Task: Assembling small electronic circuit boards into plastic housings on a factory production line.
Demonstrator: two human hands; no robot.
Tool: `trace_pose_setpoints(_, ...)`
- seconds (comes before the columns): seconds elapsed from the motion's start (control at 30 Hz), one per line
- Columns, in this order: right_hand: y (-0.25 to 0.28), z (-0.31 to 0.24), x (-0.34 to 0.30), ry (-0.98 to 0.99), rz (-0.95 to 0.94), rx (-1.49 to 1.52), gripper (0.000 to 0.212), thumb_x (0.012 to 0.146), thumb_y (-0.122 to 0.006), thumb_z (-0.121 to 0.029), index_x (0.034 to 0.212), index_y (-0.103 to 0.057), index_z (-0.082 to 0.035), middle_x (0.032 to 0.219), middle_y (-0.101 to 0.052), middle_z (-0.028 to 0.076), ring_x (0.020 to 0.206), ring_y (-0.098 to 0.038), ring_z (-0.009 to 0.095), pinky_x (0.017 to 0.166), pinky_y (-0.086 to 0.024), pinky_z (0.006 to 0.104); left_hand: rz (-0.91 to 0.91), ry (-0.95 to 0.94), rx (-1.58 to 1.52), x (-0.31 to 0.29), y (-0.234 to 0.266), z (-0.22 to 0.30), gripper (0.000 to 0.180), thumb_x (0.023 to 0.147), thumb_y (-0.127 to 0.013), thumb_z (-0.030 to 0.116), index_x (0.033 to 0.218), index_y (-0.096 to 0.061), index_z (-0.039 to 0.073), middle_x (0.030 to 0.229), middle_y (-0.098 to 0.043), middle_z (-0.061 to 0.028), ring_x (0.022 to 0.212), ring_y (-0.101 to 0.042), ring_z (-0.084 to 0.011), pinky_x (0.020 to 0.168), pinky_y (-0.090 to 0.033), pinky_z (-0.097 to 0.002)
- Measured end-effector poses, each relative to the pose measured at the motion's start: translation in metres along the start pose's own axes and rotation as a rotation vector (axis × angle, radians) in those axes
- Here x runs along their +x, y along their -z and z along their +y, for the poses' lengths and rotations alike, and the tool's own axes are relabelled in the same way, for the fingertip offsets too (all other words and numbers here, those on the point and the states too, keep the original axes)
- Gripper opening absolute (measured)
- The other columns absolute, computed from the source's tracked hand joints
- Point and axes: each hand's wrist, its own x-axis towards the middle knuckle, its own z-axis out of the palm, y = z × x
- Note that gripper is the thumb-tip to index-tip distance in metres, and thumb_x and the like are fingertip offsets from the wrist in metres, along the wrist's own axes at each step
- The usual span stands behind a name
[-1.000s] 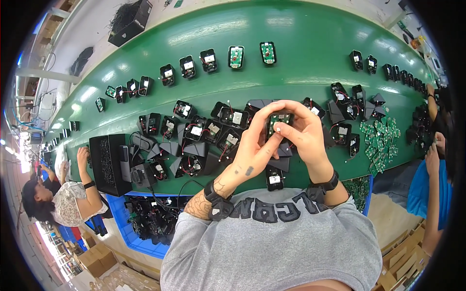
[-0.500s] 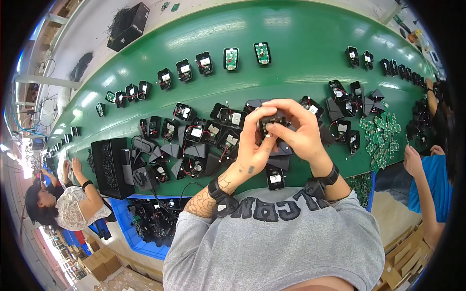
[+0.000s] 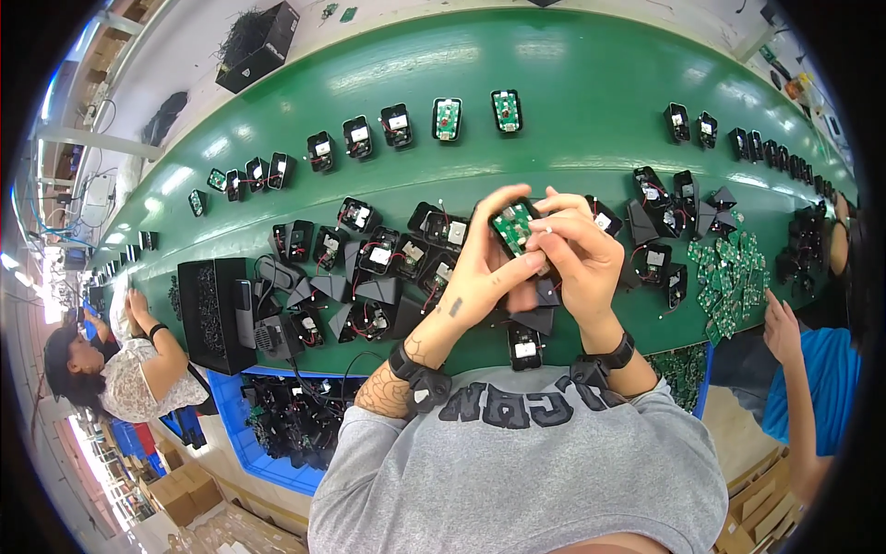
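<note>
Above the green table (image 3: 591, 83), our left hand (image 3: 486, 273) curls its fingers around a black-cased circuit board (image 3: 511, 224); our right hand's (image 3: 583, 254) bunched fingertips apparently pinch a small white plug (image 3: 548, 231).

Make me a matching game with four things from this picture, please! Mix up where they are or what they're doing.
Things:
1. Left hand
2. Pile of loose green boards
3. Black box of tiny dark bits
4. Blue tub of black parts

Where or what:
A. Lying on the table, toward the right
B. Below the table's near edge, toward the left
C. Holding a gadget
D. Standing on the table, toward the left

Right pairs: 1-C, 2-A, 3-D, 4-B
</note>
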Motion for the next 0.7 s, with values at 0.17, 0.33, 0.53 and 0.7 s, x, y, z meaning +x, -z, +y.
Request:
trace_pose_setpoints(0.17, 0.007, -0.001, 0.005, 0.033, -0.08, -0.046, 0.012, 0.087, -0.055, -0.006, 0.085, -0.065, -0.002, 0.074, -0.063, 0.002, 0.104, -0.056, 0.027, 0.107, -0.03, 0.0542, -0.057, 0.42, -0.427, -0.004, 0.005, 0.016, 0.056, 0.087, -0.059, 0.009, 0.135, -0.031, 0.008, 0.101, -0.055, -0.013, 0.06, -0.064, -0.0191, 0.043, -0.048, -0.0232)
trace_pose_setpoints(0.33, 0.016, -0.006, 0.009, 0.11, -0.154, -0.156, 0.003, 0.08, -0.059, -0.007, 0.078, -0.061, -0.006, 0.093, -0.062, 0.004, 0.11, -0.053, 0.03, 0.104, -0.03, 0.0538, 0.111, 0.254, -0.232, -0.001, 0.003, 0.023, 0.036, 0.086, -0.052, -0.001, 0.118, -0.036, 0.004, 0.103, -0.056, -0.0142, 0.078, -0.068, -0.0232, 0.056, -0.058, -0.0266)
trace_pose_setpoints(0.53, 0.011, -0.011, 0.013, 0.161, -0.176, -0.447, 0.005, 0.065, -0.06, -0.009, 0.065, -0.057, -0.006, 0.118, -0.056, 0.011, 0.129, -0.039, 0.039, 0.103, -0.03, 0.0498, 0.203, 0.111, -0.015, -0.003, -0.004, 0.02, 0.037, 0.082, -0.058, -0.005, 0.113, -0.041, 0.004, 0.102, -0.06, -0.0109, 0.085, -0.065, -0.0138, 0.068, -0.057, -0.0249)
trace_pose_setpoints(0.7, 0.009, -0.008, 0.012, 0.142, -0.157, -0.438, 0.003, 0.063, -0.06, -0.007, 0.063, -0.057, -0.005, 0.118, -0.057, 0.011, 0.129, -0.039, 0.039, 0.104, -0.03, 0.0502, 0.209, 0.071, 0.144, -0.005, -0.007, 0.02, 0.036, 0.08, -0.062, -0.002, 0.111, -0.044, 0.005, 0.099, -0.062, -0.0087, 0.083, -0.064, -0.0098, 0.07, -0.055, -0.0229)
